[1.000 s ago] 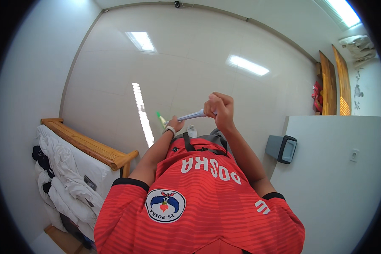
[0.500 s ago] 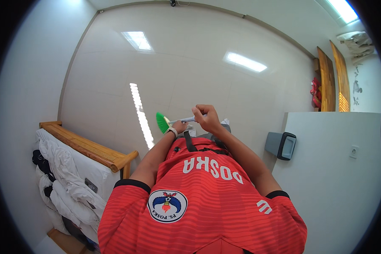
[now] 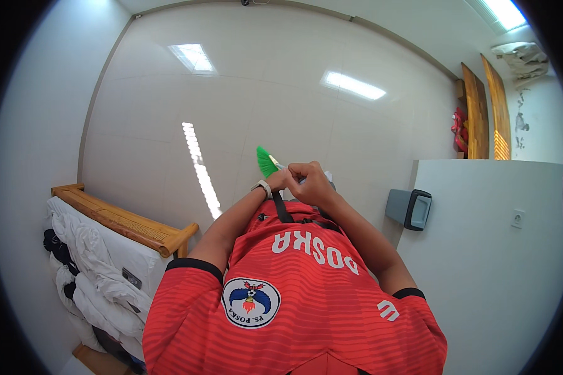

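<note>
A broom with green bristles (image 3: pixel 266 162) and a pale handle is held in front of my body, its head up and to the left of my hands. My left hand (image 3: pixel 275 180), with a pale band on its wrist, is closed around the handle just below the broom head. Right beside it my right hand (image 3: pixel 311 182) is also wrapped round the handle, fingers curled in. Most of the handle is hidden behind my hands. Whether the bristles touch the floor I cannot tell.
Pale glossy floor (image 3: pixel 244 106) spreads ahead, with light reflected on it. At left stands a wooden-framed bed (image 3: pixel 125 220) with rumpled white bedding (image 3: pixel 100 262). A grey bin (image 3: pixel 399 207) stands by a white partition (image 3: pixel 481 269) at right. Wooden boards (image 3: pixel 476 115) lean behind it.
The broom head has swung to the right and slightly up, turning more upright. My left hand has moved right, close against my right hand, which has come slightly lower. Both keep their grip.
</note>
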Demonstrator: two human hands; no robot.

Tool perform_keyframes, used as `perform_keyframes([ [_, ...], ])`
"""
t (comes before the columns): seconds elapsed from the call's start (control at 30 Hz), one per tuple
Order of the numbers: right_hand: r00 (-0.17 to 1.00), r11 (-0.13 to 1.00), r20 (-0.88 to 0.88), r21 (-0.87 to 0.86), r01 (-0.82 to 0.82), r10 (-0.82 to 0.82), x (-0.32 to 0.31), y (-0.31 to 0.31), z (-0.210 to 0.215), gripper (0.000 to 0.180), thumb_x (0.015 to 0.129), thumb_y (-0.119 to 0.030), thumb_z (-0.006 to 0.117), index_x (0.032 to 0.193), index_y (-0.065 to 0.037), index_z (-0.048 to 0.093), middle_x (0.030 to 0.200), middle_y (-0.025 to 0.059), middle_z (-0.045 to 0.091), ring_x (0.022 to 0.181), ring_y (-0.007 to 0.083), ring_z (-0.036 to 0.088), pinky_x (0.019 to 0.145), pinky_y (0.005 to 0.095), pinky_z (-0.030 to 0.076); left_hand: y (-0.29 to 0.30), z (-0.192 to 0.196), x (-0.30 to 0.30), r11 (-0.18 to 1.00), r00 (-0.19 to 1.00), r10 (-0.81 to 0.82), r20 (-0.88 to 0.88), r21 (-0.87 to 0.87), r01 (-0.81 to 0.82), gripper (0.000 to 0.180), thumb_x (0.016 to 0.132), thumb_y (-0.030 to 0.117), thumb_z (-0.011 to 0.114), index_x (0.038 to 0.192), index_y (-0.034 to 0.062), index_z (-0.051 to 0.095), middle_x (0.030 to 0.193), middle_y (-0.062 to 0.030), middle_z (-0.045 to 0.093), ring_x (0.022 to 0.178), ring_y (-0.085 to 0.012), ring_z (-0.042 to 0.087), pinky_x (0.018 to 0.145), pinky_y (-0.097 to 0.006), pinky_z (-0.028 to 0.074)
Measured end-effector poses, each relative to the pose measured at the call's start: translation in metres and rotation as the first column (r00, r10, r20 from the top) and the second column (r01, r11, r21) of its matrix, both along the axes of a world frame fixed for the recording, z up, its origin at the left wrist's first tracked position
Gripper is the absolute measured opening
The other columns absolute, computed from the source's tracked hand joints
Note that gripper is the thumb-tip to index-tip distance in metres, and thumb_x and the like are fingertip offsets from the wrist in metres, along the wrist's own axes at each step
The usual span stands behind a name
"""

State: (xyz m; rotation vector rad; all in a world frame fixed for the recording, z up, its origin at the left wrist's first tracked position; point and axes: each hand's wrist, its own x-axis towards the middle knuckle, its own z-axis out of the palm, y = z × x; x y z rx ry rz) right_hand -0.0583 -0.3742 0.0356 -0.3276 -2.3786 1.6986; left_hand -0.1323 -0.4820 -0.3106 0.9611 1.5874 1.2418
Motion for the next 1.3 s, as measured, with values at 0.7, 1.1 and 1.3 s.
perform_keyframes([
  [0.7,1.000,0.938,0.014,0.345,-0.018,0.015,-0.030,0.040,-0.070,0.030,0.084,-0.016,0.063,0.060,0.001,0.053,0.052,0.0167,0.050,0.045,0.0346,0.050,0.047,0.0402,0.039,0.004,0.105,-0.001,0.868,0.976,-0.146,0.161,-0.453,0.205,0.053,0.089,0.041,0.062,0.115,-0.0042,0.053,0.083,-0.0108,0.063,0.065,-0.0183,0.061,0.062,-0.032,0.051],
  [1.1,0.986,0.974,0.053,0.173,0.148,-0.159,0.025,-0.001,0.084,0.041,0.089,-0.021,0.060,0.058,0.005,0.050,0.048,0.0161,0.042,0.042,0.0247,0.033,0.045,0.0366,0.032,0.047,0.189,0.008,0.891,0.939,-0.334,0.089,0.354,0.283,0.043,0.089,0.020,0.062,0.125,-0.0002,0.052,0.119,-0.0146,0.060,0.110,-0.0251,0.058,0.095,-0.034,0.046],
  [1.3,0.961,0.982,0.276,-0.182,0.047,0.005,0.036,0.006,0.116,0.048,0.093,-0.029,0.059,0.059,0.005,0.056,0.045,0.0044,0.040,0.044,0.0097,0.031,0.043,0.0316,0.028,0.047,0.154,0.046,0.815,0.788,-0.557,0.263,0.353,0.459,0.033,0.086,0.013,0.065,0.118,0.0050,0.059,0.113,-0.0093,0.063,0.106,-0.0199,0.059,0.092,-0.034,0.047],
])
